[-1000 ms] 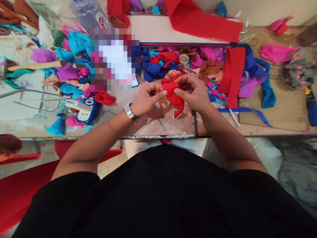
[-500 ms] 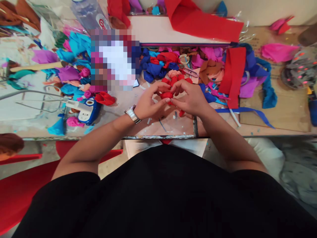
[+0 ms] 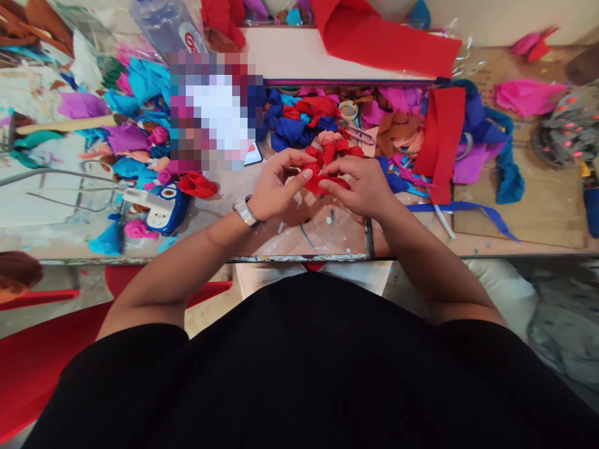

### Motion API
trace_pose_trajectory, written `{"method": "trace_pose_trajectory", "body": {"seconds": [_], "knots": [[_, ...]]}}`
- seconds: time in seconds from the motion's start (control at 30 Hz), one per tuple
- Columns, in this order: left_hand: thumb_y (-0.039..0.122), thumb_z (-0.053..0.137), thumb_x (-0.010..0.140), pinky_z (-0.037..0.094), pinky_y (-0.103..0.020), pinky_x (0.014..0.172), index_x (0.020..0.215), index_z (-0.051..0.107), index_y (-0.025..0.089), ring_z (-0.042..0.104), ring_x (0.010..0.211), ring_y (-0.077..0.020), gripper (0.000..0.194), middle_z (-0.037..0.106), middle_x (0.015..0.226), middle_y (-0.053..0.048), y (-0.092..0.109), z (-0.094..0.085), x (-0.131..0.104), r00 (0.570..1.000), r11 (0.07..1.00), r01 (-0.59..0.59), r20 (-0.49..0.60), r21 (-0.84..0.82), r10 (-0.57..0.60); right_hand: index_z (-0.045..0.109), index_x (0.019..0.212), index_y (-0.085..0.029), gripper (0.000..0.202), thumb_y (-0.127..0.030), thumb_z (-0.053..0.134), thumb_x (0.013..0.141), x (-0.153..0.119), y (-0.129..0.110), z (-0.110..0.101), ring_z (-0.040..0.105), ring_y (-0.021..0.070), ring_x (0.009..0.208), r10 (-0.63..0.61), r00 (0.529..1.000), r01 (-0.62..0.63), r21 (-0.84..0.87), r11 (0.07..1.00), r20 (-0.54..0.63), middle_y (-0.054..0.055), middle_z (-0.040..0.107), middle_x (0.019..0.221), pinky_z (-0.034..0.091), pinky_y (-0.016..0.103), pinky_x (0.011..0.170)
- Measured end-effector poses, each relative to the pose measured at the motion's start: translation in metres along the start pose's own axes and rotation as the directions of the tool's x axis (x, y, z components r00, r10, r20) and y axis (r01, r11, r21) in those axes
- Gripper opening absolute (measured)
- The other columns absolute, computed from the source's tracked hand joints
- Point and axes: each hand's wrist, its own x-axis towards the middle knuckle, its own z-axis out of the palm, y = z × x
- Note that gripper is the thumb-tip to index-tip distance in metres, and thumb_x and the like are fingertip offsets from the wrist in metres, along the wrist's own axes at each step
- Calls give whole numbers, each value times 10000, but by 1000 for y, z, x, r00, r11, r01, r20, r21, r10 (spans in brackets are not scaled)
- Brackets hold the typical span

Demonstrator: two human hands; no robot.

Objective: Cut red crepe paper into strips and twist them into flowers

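Observation:
A piece of red crepe paper [image 3: 322, 183] is held between my two hands above the worktable. My left hand [image 3: 279, 182], with a silver watch on its wrist, pinches the paper's left end between thumb and fingers. On the other side, my right hand [image 3: 360, 184] pinches the right part, which spreads out like a small flap. Just beyond my fingertips lie crumpled red crepe paper pieces [image 3: 337, 147]. Dark blue paper bunches [image 3: 287, 132] and a pink snipper-like tool [image 3: 360, 135] are a little farther back.
Heaps of coloured crepe paper [image 3: 128, 137] cover the left side, beside a hammer-like wooden handle [image 3: 65, 125] and a blue-and-white power socket [image 3: 163, 212]. A phone with a blurred screen [image 3: 253, 154] lies left of centre. Cardboard [image 3: 524, 218] and a blue strip [image 3: 468, 209] are at right.
My hands have drawn slightly apart, the left one moving a little left. The red paper between them is more spread and reaches toward my right fingers.

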Motion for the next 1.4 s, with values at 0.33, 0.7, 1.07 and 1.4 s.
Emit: {"method": "trace_pose_trajectory", "body": {"seconds": [0.33, 0.7, 1.07, 1.4], "knots": [[670, 839, 929, 658, -354, 927, 1141, 736, 240, 810, 1038, -212, 491, 815, 1098, -65, 2, 5, -1, 999, 988, 53, 16, -146, -51, 800, 978, -236, 289, -508, 715, 1024, 1, 0, 0, 734, 229, 849, 24, 1000, -24, -18, 1000, -17, 43, 818, 928, 558, 374, 818], [638, 899, 883, 664, -355, 913, 1101, 748, 225, 814, 1015, -210, 490, 816, 1071, -62, 7, 6, 0, 992, 962, 127, 45, -241, -120, 780, 953, -236, 321, -543, 707, 1011, 1, 1, 3, 721, 223, 823, 40, 999, -41, -24, 999, -29, 37, 808, 906, 551, 377, 801], [623, 965, 810, 673, -327, 875, 1117, 730, 224, 819, 946, -185, 556, 828, 1044, -49, 3, 6, 0, 994, 970, 100, 72, -223, -86, 770, 935, -244, 317, -549, 728, 1009, 2, 1, 3, 725, 223, 825, 2, 998, -3, -23, 1000, -63, 35, 810, 918, 555, 379, 788], [649, 916, 859, 665, -301, 848, 1131, 757, 219, 801, 971, -176, 533, 820, 1136, -67, 0, 5, -3, 995, 983, 84, 66, -163, -74, 741, 928, -264, 391, -647, 731, 1008, 3, 0, 6, 714, 220, 835, -11, 992, 11, -9, 1000, -122, 26, 789, 925, 563, 396, 791]]}}
